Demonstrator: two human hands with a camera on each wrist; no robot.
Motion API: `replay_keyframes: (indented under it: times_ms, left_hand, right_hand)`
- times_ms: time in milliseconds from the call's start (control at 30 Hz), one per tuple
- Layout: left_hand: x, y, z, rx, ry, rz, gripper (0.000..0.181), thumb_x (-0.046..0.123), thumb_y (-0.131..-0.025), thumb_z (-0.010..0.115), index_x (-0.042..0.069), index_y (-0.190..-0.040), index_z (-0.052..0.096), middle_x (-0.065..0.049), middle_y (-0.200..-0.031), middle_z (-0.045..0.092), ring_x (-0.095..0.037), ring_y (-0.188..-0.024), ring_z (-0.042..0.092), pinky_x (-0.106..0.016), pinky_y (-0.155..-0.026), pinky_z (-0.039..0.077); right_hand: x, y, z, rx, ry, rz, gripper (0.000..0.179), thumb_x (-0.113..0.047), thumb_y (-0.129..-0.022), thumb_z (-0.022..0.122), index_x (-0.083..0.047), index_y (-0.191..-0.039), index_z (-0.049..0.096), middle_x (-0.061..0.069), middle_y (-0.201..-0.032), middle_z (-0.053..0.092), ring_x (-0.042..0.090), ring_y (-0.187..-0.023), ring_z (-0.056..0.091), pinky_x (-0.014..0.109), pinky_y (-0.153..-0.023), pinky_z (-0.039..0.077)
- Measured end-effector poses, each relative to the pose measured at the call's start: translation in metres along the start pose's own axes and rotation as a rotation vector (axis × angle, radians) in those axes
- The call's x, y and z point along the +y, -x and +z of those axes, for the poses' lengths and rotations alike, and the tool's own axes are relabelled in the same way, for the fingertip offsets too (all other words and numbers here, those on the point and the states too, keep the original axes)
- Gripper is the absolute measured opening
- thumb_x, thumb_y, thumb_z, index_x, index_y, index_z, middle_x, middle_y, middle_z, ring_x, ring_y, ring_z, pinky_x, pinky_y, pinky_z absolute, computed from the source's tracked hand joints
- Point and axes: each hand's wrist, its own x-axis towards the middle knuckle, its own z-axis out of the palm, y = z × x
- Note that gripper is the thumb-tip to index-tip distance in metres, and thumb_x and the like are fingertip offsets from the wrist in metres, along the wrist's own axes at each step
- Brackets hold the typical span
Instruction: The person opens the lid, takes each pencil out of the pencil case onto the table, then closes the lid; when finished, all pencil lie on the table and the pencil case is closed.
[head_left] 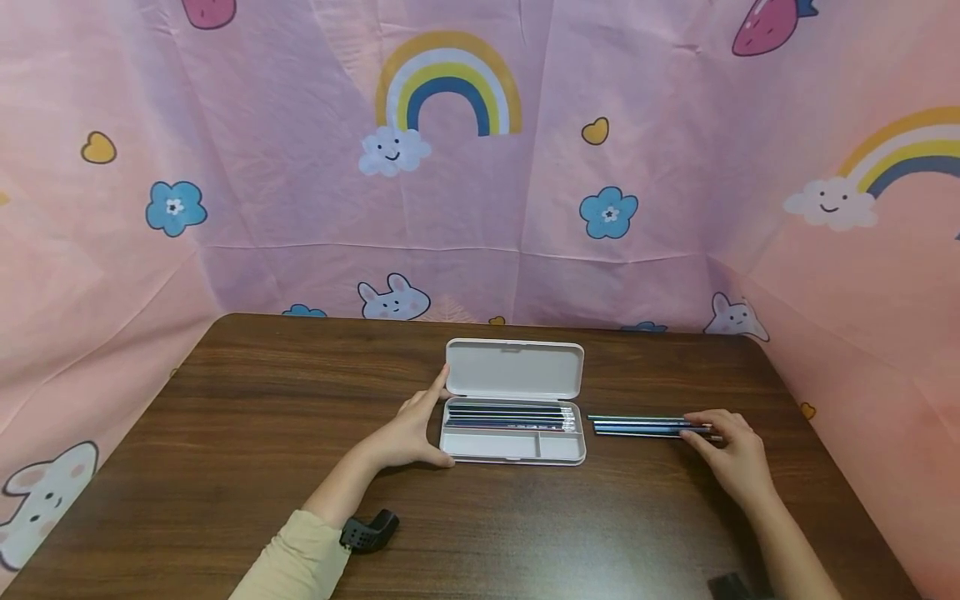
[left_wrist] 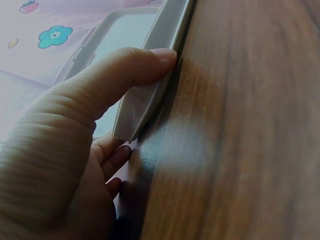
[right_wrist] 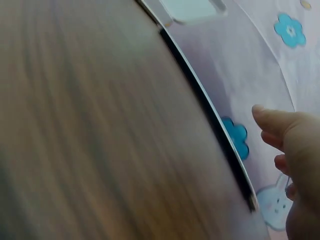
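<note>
An open, pale grey-white rectangular plastic pencil case [head_left: 491,447] lies at the middle of a dark brown wood-grained table [head_left: 562,525], its hinged lid [head_left: 515,371] tipped back toward a pink cloth backdrop [head_left: 465,217] printed with rainbows, blue flowers and rabbits. In the case's long rear compartment rests a row of slim dark pencils with pale ends [head_left: 510,417], those ends turned to the person's right; a short divider [head_left: 538,446] parts the front section.

The left hand [head_left: 408,433] grips the case at its left end: the thumb presses the front wall, as the left wrist view shows closely, while the index finger reaches to the lid's left edge and the other fingers lie behind the end wall. On the left arm are a beige sleeve [head_left: 292,562] and, at the wrist, a black device [head_left: 369,532].

To the right of the case, just beside it, a few loose slim pencils in green, blue and dark tones [head_left: 637,427] lie nearly parallel on the table. The right hand [head_left: 737,457] is at their far right ends, thumb and fingers parted on either side, unclenched. In the right wrist view, the thumb stands apart from the dark pencil visible there; whether any fingertip touches a pencil, I cannot tell.
</note>
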Motion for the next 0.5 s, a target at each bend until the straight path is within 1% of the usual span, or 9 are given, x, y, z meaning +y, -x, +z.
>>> replay_keyframes:
  times_ms: [167, 367, 500]
  left_hand:
    - [0.0, 0.0, 0.0, -0.001, -0.005, -0.003, 0.138, 0.028, -0.06, 0.092, 0.038, -0.151, -0.011, 0.0, -0.14, 0.04, -0.028, -0.134, 0.025, -0.06, -0.102, 0.022]
    - [0.002, 0.0, -0.001, 0.0, -0.004, -0.004, 0.137, 0.028, -0.061, 0.092, 0.037, -0.152, -0.011, -0.001, -0.141, 0.039, -0.028, -0.134, 0.025, -0.06, -0.102, 0.022]
    - [0.002, 0.0, -0.001, -0.006, -0.008, -0.004, 0.137, 0.028, -0.061, 0.091, 0.036, -0.152, -0.011, 0.0, -0.14, 0.039, -0.028, -0.133, 0.025, -0.059, -0.103, 0.021]
  right_hand:
    - [-0.017, -0.003, 0.012, -0.026, -0.056, -0.05, 0.028, 0.007, -0.068, 0.081, -0.007, -0.092, 0.074, 0.0, -0.087, 0.067, 0.008, -0.082, 0.049, 0.013, -0.07, 0.037]
    - [-0.039, -0.007, 0.031, -0.07, -0.117, -0.151, 0.029, 0.006, -0.067, 0.082, -0.007, -0.093, 0.074, -0.002, -0.089, 0.067, 0.009, -0.083, 0.051, 0.019, -0.07, 0.036]
    - [-0.051, -0.009, 0.042, -0.114, -0.147, -0.166, 0.029, 0.003, -0.068, 0.082, -0.009, -0.093, 0.074, -0.004, -0.091, 0.067, 0.011, -0.084, 0.052, 0.02, -0.072, 0.037]
